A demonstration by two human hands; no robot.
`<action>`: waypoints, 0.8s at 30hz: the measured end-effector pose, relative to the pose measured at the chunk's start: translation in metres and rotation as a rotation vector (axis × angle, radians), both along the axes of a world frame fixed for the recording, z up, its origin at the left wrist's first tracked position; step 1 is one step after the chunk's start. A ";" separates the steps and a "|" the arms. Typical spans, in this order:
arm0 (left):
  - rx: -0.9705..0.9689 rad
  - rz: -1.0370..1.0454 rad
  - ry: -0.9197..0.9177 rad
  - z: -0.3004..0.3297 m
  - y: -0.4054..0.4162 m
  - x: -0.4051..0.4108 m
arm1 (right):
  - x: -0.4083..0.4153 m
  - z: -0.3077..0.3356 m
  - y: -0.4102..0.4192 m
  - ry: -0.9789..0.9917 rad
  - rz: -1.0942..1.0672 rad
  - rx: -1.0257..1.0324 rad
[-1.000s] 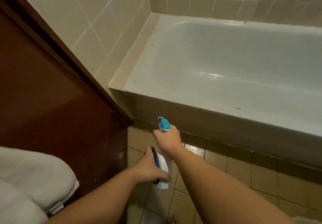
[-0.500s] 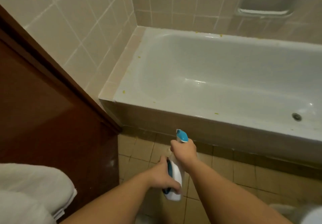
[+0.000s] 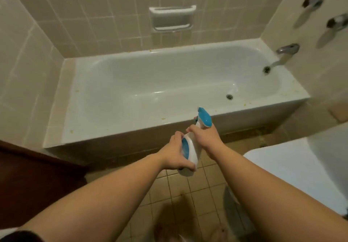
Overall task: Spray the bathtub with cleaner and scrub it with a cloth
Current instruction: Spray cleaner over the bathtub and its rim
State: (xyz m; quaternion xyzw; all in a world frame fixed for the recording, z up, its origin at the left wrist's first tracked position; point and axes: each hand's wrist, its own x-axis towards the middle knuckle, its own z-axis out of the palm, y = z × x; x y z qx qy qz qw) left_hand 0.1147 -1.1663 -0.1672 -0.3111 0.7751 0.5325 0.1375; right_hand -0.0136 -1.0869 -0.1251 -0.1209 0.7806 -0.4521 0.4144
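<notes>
Beyond our fingers lies the white bathtub [image 3: 169, 89], while our left hand [image 3: 175, 155] grasps the spray bottle [image 3: 194, 147] body and our right hand [image 3: 206, 138] clasps its neck.

Tiled wall [image 3: 116, 15] behind, beige with pale grout. Recessed white soap holder [image 3: 172, 18] set into it, centre. Right wall: two chrome tap handles [image 3: 312, 2] [image 3: 337, 24], blurred; chrome spout [image 3: 287, 49] below them. Floor tiles [image 3: 188, 191] tan, small squares. Dark brown wooden door [image 3: 37, 177] lower left. White toilet [image 3: 293, 168] lower right, partly cut off.
</notes>
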 end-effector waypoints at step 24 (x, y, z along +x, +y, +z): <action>-0.143 -1.052 0.408 0.148 0.509 -0.291 | -0.145 0.143 0.573 0.214 -1.217 -0.045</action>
